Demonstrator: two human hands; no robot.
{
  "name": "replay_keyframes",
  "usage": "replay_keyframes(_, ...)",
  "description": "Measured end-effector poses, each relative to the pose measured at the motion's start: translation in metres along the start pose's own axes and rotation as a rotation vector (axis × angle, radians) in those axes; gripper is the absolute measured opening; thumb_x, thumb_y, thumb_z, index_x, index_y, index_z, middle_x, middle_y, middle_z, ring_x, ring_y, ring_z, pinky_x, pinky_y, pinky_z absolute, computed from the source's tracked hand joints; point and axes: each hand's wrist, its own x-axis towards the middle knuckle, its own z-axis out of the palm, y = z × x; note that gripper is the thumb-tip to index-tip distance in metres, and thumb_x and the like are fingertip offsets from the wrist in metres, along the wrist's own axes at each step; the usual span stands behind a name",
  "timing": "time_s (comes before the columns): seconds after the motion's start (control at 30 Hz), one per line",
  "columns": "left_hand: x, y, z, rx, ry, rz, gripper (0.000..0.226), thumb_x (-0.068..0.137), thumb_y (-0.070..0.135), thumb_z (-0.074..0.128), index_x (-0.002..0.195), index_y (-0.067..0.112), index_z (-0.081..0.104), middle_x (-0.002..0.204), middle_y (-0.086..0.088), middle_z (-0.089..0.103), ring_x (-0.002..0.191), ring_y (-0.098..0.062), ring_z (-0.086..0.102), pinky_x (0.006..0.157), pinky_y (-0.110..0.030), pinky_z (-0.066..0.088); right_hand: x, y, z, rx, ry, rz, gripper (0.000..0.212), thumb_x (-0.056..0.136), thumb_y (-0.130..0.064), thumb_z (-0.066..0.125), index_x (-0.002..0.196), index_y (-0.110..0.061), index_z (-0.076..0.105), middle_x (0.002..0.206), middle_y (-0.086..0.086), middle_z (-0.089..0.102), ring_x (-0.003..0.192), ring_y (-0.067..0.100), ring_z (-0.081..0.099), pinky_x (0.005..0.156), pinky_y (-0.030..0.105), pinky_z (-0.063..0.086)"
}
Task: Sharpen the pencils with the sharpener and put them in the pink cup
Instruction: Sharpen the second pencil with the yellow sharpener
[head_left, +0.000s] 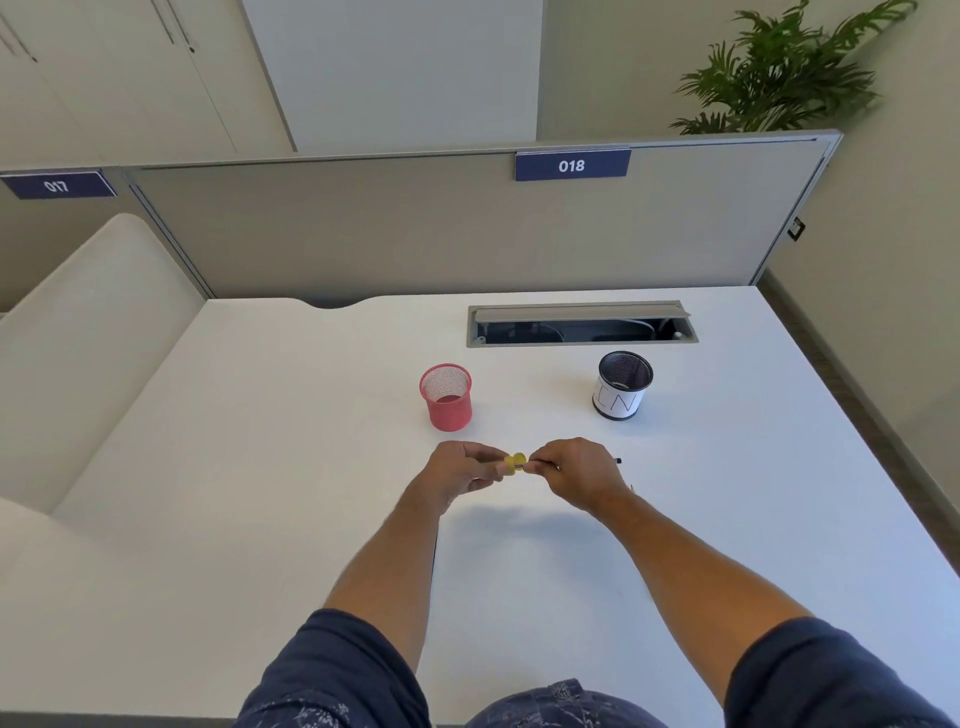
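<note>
My left hand (462, 470) grips a small yellow sharpener (515, 462) above the white table (260, 467). Pressed up against it from the right, my right hand (576, 475) is closed around a dark pencil; only the pencil's far end (616, 461) shows past my knuckles. The pencil's tip points into the sharpener and is hidden there. A pink mesh cup (447, 397) stands upright just beyond my left hand, with nothing visible inside it.
A black mesh cup with a white label (622, 385) stands to the right of the pink one. Behind both lies an open cable slot (582, 325) in the table. A grey divider panel (415, 228) closes the far edge.
</note>
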Motion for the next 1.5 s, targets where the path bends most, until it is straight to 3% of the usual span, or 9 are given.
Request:
replay_keyframes(0.3,-0.003,0.001,0.002,0.057,0.027,0.015,0.022,0.072,-0.003,0.085,0.089,0.011,0.080,0.090,-0.007,0.078,0.084,-0.017,0.071,0.091,-0.031,0.059,0.007,0.001,-0.006,0.278,-0.203,0.189,0.022,0.089,-0.040,0.066,0.075,-0.029,0.077,0.051,-0.008,0.051,0.052,0.010,0.043,0.055,0.027,0.035)
replay_keyframes(0.53,-0.002,-0.002,0.002,0.095,0.010,0.036,0.028,0.068,-0.005,0.086,0.091,0.009,0.080,0.098,-0.016,0.078,0.090,-0.022,0.074,0.093,-0.033,0.059,0.007,0.004,-0.015,0.491,-0.418,0.204,0.032,0.093,-0.041,0.065,0.073,-0.020,0.079,0.056,-0.003,0.052,0.050,0.008,0.042,0.055,0.024,0.035)
replay_keyframes(0.67,-0.002,-0.001,0.004,0.090,-0.017,0.052,0.021,0.069,-0.006,0.083,0.087,0.004,0.080,0.090,-0.018,0.075,0.086,-0.023,0.072,0.093,-0.032,0.058,0.002,0.005,-0.015,0.544,-0.491,0.207,0.037,0.095,-0.044,0.063,0.073,-0.017,0.078,0.053,-0.003,0.051,0.050,0.013,0.040,0.053,0.021,0.034)
replay_keyframes(0.87,-0.001,-0.003,0.004,0.059,-0.026,0.056,0.020,0.075,-0.007,0.080,0.093,-0.001,0.076,0.087,-0.013,0.073,0.083,-0.021,0.071,0.089,-0.031,0.059,-0.002,0.006,-0.007,0.561,-0.412,0.190,0.032,0.095,-0.042,0.062,0.081,-0.020,0.079,0.049,-0.007,0.050,0.048,0.009,0.039,0.056,0.026,0.035)
replay_keyframes(1.1,0.003,-0.010,0.004,0.006,-0.004,0.026,0.008,0.086,0.011,0.077,0.093,0.009,0.076,0.087,-0.007,0.076,0.084,-0.019,0.070,0.082,-0.031,0.057,-0.001,0.005,-0.007,0.427,-0.338,0.135,0.014,0.086,-0.037,0.072,0.090,-0.024,0.070,0.062,-0.004,0.070,0.059,0.003,0.057,0.058,0.024,0.042)
replay_keyframes(1.23,0.001,-0.005,0.004,0.090,0.002,-0.039,0.037,0.076,0.031,0.079,0.105,0.008,0.075,0.091,-0.004,0.077,0.069,-0.014,0.064,0.064,-0.026,0.044,0.001,0.005,-0.006,0.362,-0.268,0.103,0.007,0.086,-0.032,0.072,0.085,-0.026,0.070,0.068,-0.008,0.072,0.067,0.005,0.061,0.064,0.026,0.046)
replay_keyframes(1.3,0.003,-0.004,0.001,0.122,-0.020,-0.047,0.044,0.069,0.028,0.075,0.108,0.008,0.075,0.088,-0.003,0.074,0.060,-0.013,0.056,0.058,-0.024,0.038,0.001,0.008,-0.005,0.347,-0.238,0.108,0.006,0.085,-0.034,0.073,0.084,-0.028,0.071,0.071,-0.011,0.071,0.071,0.008,0.063,0.066,0.028,0.048)
replay_keyframes(1.43,0.008,-0.006,-0.001,0.434,-0.023,0.006,0.027,0.084,0.028,0.071,0.106,0.012,0.073,0.082,-0.002,0.067,0.063,-0.015,0.053,0.056,-0.025,0.038,0.000,0.015,-0.005,0.320,-0.165,0.129,0.006,0.083,-0.038,0.075,0.084,-0.032,0.073,0.079,-0.015,0.068,0.070,0.003,0.057,0.068,0.030,0.047)
replay_keyframes(1.5,0.013,-0.011,0.001,0.717,0.005,0.101,0.024,0.097,0.035,0.060,0.107,0.015,0.067,0.089,-0.002,0.062,0.076,-0.019,0.055,0.066,-0.030,0.045,0.000,0.016,-0.004,0.299,-0.143,0.130,0.005,0.085,-0.037,0.075,0.084,-0.033,0.074,0.081,-0.013,0.065,0.074,0.003,0.056,0.070,0.031,0.047)
